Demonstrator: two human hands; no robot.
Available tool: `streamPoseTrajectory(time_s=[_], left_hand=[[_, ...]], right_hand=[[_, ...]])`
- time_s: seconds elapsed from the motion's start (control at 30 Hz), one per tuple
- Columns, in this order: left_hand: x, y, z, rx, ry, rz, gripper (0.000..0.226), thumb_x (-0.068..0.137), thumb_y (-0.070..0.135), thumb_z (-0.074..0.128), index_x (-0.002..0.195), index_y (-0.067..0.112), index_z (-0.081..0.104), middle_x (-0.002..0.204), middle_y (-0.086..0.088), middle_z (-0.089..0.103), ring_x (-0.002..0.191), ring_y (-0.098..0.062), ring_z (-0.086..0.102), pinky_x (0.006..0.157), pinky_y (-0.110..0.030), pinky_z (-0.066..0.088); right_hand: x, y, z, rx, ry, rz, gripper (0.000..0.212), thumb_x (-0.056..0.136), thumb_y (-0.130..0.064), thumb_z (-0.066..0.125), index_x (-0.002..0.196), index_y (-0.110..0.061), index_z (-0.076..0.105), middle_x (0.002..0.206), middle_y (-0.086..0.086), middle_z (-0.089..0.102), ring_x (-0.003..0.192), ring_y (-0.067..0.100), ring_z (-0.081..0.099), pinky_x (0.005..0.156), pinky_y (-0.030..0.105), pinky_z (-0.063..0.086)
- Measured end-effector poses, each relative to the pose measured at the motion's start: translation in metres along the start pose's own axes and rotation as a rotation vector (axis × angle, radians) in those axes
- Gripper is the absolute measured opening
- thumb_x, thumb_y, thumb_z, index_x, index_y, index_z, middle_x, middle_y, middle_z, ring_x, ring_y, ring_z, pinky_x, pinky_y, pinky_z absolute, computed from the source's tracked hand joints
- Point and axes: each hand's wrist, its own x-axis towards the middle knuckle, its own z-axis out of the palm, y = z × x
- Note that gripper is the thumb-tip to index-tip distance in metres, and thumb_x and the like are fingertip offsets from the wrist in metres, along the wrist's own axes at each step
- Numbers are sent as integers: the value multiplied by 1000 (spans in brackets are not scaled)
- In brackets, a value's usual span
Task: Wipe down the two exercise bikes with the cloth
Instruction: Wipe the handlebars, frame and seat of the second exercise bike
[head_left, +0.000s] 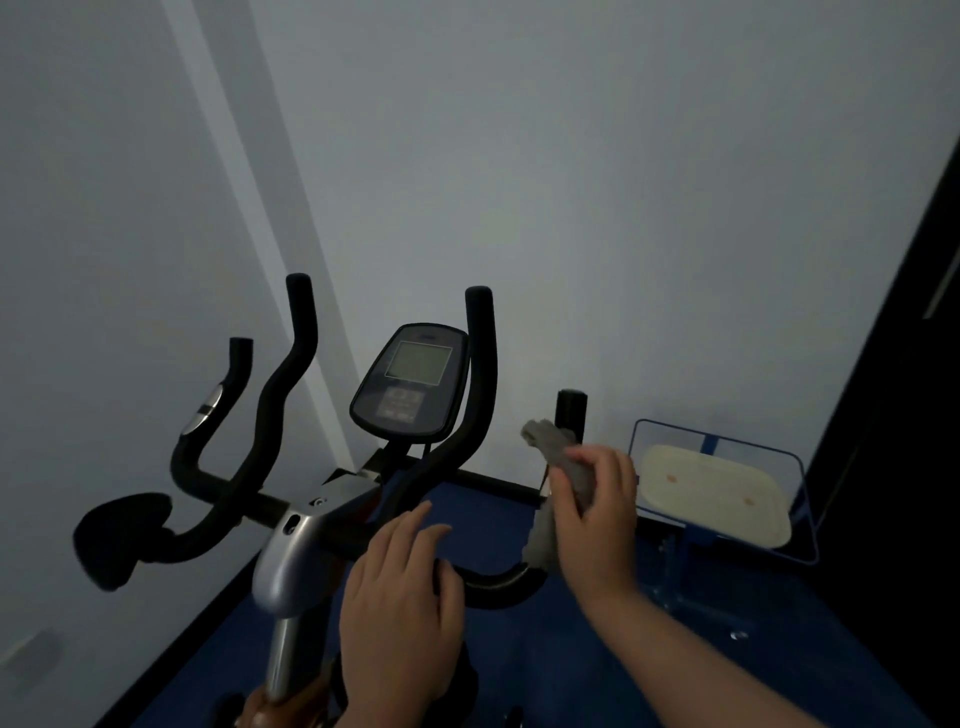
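An exercise bike (291, 551) with black handlebars and a silver stem stands in front of me, facing a corner. Its console (410, 379) with a grey screen sits between the two upright inner bars. My right hand (597, 514) grips a grey cloth (550, 441) wrapped round the right outer handlebar grip (570, 410). My left hand (405, 597) rests with straight fingers on the curved right handlebar near the stem. Only this one bike is in view.
White walls meet in a corner behind the bike. The floor (498, 519) is blue. A blue metal frame with a cream pad (717, 493) stands to the right, beside a dark wall or door (893, 415).
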Motion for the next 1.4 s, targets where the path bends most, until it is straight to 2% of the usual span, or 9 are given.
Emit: streamPoseTrajectory(time_s=[0.13,0.4,0.53,0.73,0.97,1.03,1.2,1.3,1.4], left_hand=[[0,-2,-1,-4,-6,9,34,79,30,42,100,24,69,124,6,63,111,-14,60,84,-30,46],[2,-1,2,-55,3,10,33,77,29,43,95,23,70,123,7,64,109,-16,63,77,-30,49],[5,-1,2,-43,-16,-5,33,76,29,43,93,24,70,122,7,65,107,-16,63,77,-26,43],[4,-2,5,-53,-12,-23,33,77,29,43,96,25,69,125,8,63,109,-13,60,77,-27,44],[3,-3,7,-44,-22,-21,32,76,30,43,94,26,69,125,10,62,110,-12,57,76,-26,40],[4,-2,6,-51,-21,-27,32,76,31,44,93,26,69,124,9,63,109,-13,58,75,-25,40],[3,-1,3,-22,-18,-22,30,76,31,43,92,25,69,122,8,64,108,-14,59,75,-28,43],[4,0,3,-18,-36,-39,30,76,32,43,91,26,68,122,7,64,108,-15,60,76,-31,46],[3,-2,3,-21,-31,-32,30,77,32,43,90,26,69,122,7,64,109,-15,60,76,-31,46]], right_hand=[[-8,-1,6,-2,37,-62,12,85,-7,69,95,-13,64,104,-8,45,100,13,51,94,13,37],[8,-15,26,90,232,111,20,84,-4,70,94,-16,60,107,-4,47,102,18,51,94,28,42],[-13,-10,29,31,232,87,15,84,-1,69,92,-12,62,108,-2,47,103,20,49,95,8,31],[44,-25,24,236,450,311,14,90,-7,63,103,-9,58,112,6,48,103,22,53,95,33,44],[-26,-10,23,217,184,272,36,101,-32,32,127,-27,57,139,-18,46,132,2,39,109,27,33],[-16,-10,23,199,139,211,37,101,-29,35,132,-28,54,137,-25,43,133,3,39,108,25,32],[30,-11,19,13,-27,-49,42,92,-6,61,133,-12,56,136,-9,42,126,9,39,109,24,32],[8,1,9,-91,-64,-102,31,92,-22,61,122,-16,64,120,-8,49,113,7,40,96,30,42],[-21,12,-5,-223,-238,-354,29,90,-35,57,112,-19,68,111,-8,53,109,12,45,95,35,43]])
